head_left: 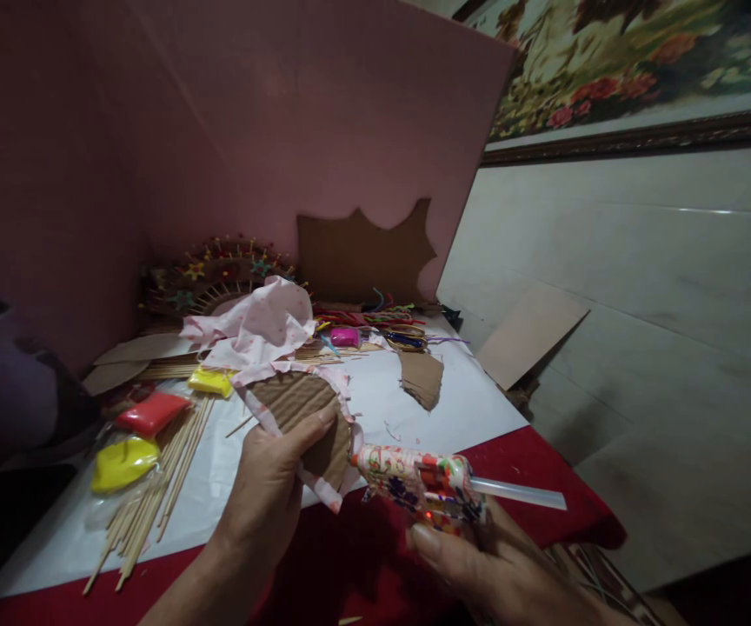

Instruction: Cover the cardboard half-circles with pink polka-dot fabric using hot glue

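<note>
My left hand [271, 474] grips a piece of brown cardboard [297, 404] with a rounded edge, its thumb lying across the face. Pale pink patterned fabric [255, 410] is folded over the cardboard's border in strips. In my right hand [473, 556] is a hot glue gun [415, 478] covered in colourful patterned wrapping, with a small light glowing on it. A translucent glue stick [522, 493] sticks out of its back. The gun's nozzle points left and meets the right edge of the cardboard; whether it touches cannot be made out.
White paper [362, 391] covers a red tablecloth [545, 474]. At left lie wooden skewers [180, 469], a red clay packet [154, 413] and yellow clay packets [124, 463]. Behind are crumpled pink fabric [264, 317], a cardboard scrap [422, 378] and a large cut cardboard [362, 256] against the pink wall.
</note>
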